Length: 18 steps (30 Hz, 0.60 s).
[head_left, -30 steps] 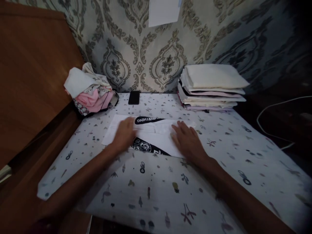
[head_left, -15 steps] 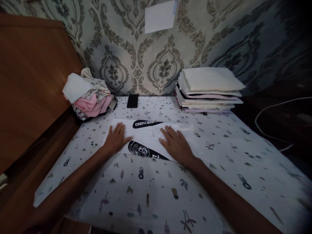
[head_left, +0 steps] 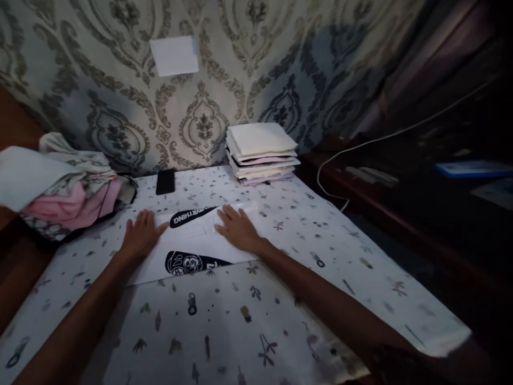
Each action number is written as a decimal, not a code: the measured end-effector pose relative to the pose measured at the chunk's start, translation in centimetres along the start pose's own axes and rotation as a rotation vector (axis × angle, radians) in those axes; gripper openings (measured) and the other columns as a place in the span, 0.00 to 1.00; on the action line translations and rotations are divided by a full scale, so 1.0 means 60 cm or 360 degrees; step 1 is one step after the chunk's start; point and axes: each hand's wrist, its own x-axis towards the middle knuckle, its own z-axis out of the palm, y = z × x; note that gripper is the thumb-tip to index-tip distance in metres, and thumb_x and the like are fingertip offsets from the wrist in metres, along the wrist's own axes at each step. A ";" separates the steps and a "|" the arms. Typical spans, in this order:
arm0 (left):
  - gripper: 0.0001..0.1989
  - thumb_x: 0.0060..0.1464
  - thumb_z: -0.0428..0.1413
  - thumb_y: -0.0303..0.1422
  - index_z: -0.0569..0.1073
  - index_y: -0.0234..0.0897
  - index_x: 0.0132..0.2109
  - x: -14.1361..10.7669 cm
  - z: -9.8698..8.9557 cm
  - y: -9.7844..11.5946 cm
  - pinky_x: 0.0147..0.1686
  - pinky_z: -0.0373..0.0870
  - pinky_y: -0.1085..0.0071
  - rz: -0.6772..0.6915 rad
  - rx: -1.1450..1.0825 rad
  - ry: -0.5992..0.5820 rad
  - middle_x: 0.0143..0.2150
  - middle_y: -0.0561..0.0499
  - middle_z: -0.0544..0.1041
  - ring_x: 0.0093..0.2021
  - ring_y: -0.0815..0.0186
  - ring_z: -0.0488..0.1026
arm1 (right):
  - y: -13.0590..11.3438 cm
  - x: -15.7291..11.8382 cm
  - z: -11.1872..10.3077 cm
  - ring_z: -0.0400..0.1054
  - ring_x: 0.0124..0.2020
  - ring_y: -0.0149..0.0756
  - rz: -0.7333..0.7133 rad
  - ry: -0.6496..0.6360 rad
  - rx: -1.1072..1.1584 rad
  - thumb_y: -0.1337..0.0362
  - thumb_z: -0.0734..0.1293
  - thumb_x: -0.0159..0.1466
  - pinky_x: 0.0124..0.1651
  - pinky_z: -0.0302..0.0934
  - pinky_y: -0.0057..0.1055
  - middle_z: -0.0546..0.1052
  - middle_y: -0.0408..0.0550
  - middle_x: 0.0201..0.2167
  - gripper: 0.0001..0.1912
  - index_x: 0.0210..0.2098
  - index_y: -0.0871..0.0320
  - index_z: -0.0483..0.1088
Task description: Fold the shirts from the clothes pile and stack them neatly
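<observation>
A white folded garment (head_left: 188, 239) with black printed patches and white lettering lies flat on the patterned bedsheet (head_left: 224, 326). My left hand (head_left: 140, 234) rests palm down at the garment's left end, its thumb stretched toward the upper print. On the right part of the cloth lies my right hand (head_left: 239, 230), flat with the fingers spread. Neither hand grips anything. Both black prints show between the hands, the upper one partly cut off by a fold.
Against the wall stands a stack of folded clothes (head_left: 262, 152). A loose heap of clothes (head_left: 76, 200) sits at the left, with a black phone (head_left: 165, 182) beside it. A white cable (head_left: 360, 145) hangs over the dark area at right, where a blue-edged object (head_left: 476, 169) lies.
The view has swung to the right, so everything appears further left. My left hand has slid outward along the garment, away from the prints. My right hand stays flat on the cloth.
</observation>
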 end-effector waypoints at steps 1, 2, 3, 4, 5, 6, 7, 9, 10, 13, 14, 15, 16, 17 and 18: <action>0.36 0.66 0.41 0.47 0.56 0.21 0.69 0.001 0.000 0.016 0.68 0.48 0.42 0.0015 -0.0023 0.0061 0.73 0.28 0.53 0.74 0.46 0.47 | 0.000 0.000 0.001 0.42 0.74 0.43 0.0013 0.0026 0.0029 0.52 0.50 0.75 0.73 0.40 0.48 0.51 0.55 0.73 0.30 0.71 0.61 0.53; 0.36 0.66 0.40 0.46 0.56 0.22 0.70 0.001 0.000 0.040 0.69 0.49 0.43 0.0087 -0.0065 0.0120 0.73 0.29 0.54 0.74 0.47 0.48 | 0.000 0.001 0.001 0.42 0.74 0.43 0.0034 0.0052 0.0052 0.54 0.50 0.75 0.73 0.41 0.48 0.52 0.56 0.73 0.29 0.71 0.62 0.53; 0.35 0.67 0.40 0.46 0.56 0.23 0.70 0.000 0.004 0.072 0.69 0.50 0.46 0.0215 -0.0116 0.0161 0.73 0.30 0.54 0.74 0.49 0.49 | 0.000 0.001 0.002 0.43 0.74 0.43 0.0056 0.0079 0.0066 0.56 0.50 0.76 0.73 0.41 0.47 0.52 0.57 0.73 0.29 0.70 0.63 0.53; 0.33 0.68 0.39 0.45 0.56 0.25 0.70 -0.003 0.009 0.106 0.69 0.51 0.49 0.0381 -0.0170 0.0183 0.73 0.32 0.55 0.74 0.51 0.50 | -0.001 0.002 0.002 0.43 0.74 0.43 0.0071 0.0102 0.0069 0.57 0.50 0.76 0.73 0.41 0.47 0.53 0.58 0.73 0.28 0.70 0.65 0.54; 0.32 0.68 0.38 0.45 0.56 0.27 0.70 -0.008 0.017 0.142 0.69 0.52 0.51 0.0557 -0.0208 0.0171 0.73 0.34 0.56 0.74 0.52 0.51 | 0.000 0.003 0.003 0.44 0.74 0.43 0.0075 0.0117 0.0063 0.58 0.50 0.76 0.73 0.41 0.47 0.53 0.59 0.73 0.28 0.70 0.66 0.54; 0.32 0.68 0.38 0.45 0.56 0.27 0.70 -0.013 0.026 0.174 0.69 0.52 0.51 0.0700 -0.0221 0.0149 0.73 0.34 0.57 0.74 0.52 0.51 | 0.002 0.003 0.005 0.44 0.74 0.43 0.0071 0.0128 0.0050 0.59 0.50 0.76 0.73 0.41 0.47 0.54 0.60 0.72 0.28 0.69 0.68 0.55; 0.32 0.69 0.38 0.46 0.57 0.28 0.70 -0.019 0.035 0.200 0.69 0.52 0.50 0.0795 -0.0217 0.0147 0.72 0.34 0.58 0.73 0.52 0.52 | 0.005 0.004 0.006 0.45 0.74 0.44 0.0061 0.0136 0.0037 0.60 0.50 0.75 0.73 0.41 0.47 0.55 0.61 0.72 0.28 0.69 0.69 0.55; 0.34 0.68 0.39 0.48 0.57 0.28 0.70 -0.029 0.051 0.231 0.69 0.51 0.47 0.0883 -0.0190 0.0160 0.72 0.32 0.58 0.73 0.49 0.52 | 0.018 0.003 0.007 0.45 0.73 0.44 0.0055 0.0155 0.0011 0.61 0.50 0.75 0.72 0.41 0.46 0.56 0.62 0.72 0.27 0.68 0.69 0.56; 0.35 0.68 0.39 0.50 0.57 0.28 0.70 -0.032 0.056 0.236 0.69 0.50 0.45 0.0888 -0.0177 0.0174 0.72 0.31 0.58 0.73 0.48 0.51 | 0.027 0.002 0.006 0.45 0.73 0.44 0.0070 0.0161 -0.0001 0.61 0.50 0.75 0.72 0.41 0.47 0.56 0.62 0.72 0.28 0.68 0.70 0.57; 0.37 0.67 0.39 0.52 0.56 0.28 0.71 -0.034 0.057 0.229 0.69 0.50 0.42 0.0879 -0.0149 0.0152 0.72 0.30 0.56 0.74 0.46 0.50 | 0.062 -0.005 0.003 0.44 0.74 0.44 0.0189 0.0173 -0.0027 0.60 0.50 0.75 0.72 0.40 0.49 0.54 0.60 0.72 0.28 0.69 0.67 0.56; 0.38 0.67 0.39 0.53 0.56 0.27 0.71 -0.034 0.054 0.226 0.69 0.49 0.42 0.0875 -0.0138 0.0126 0.73 0.30 0.55 0.74 0.46 0.50 | 0.074 -0.008 0.001 0.44 0.74 0.44 0.0238 0.0179 -0.0032 0.60 0.50 0.75 0.72 0.40 0.50 0.54 0.59 0.72 0.28 0.69 0.65 0.56; 0.38 0.67 0.38 0.53 0.56 0.27 0.71 -0.034 0.050 0.225 0.69 0.49 0.43 0.0864 -0.0128 0.0098 0.73 0.30 0.55 0.74 0.47 0.49 | 0.087 -0.011 -0.001 0.43 0.74 0.44 0.0284 0.0188 -0.0038 0.60 0.50 0.75 0.72 0.40 0.51 0.53 0.58 0.73 0.28 0.70 0.64 0.55; 0.38 0.67 0.38 0.53 0.56 0.27 0.70 -0.034 0.045 0.225 0.69 0.48 0.43 0.0849 -0.0122 0.0072 0.73 0.30 0.54 0.74 0.47 0.48 | 0.098 -0.014 -0.003 0.44 0.74 0.45 0.0329 0.0202 -0.0045 0.60 0.49 0.74 0.72 0.41 0.51 0.53 0.58 0.73 0.28 0.70 0.63 0.55; 0.39 0.67 0.38 0.54 0.56 0.26 0.70 -0.036 0.041 0.228 0.70 0.48 0.44 0.0830 -0.0121 0.0048 0.73 0.31 0.53 0.74 0.47 0.48 | 0.108 -0.018 -0.004 0.44 0.74 0.45 0.0369 0.0218 -0.0056 0.61 0.49 0.74 0.72 0.42 0.51 0.53 0.58 0.73 0.28 0.70 0.64 0.55; 0.39 0.67 0.38 0.54 0.56 0.26 0.70 -0.037 0.037 0.233 0.70 0.48 0.45 0.0812 -0.0129 0.0022 0.73 0.31 0.53 0.75 0.47 0.47 | 0.117 -0.021 -0.006 0.45 0.73 0.46 0.0408 0.0232 -0.0063 0.61 0.50 0.74 0.71 0.42 0.52 0.54 0.59 0.72 0.28 0.70 0.65 0.55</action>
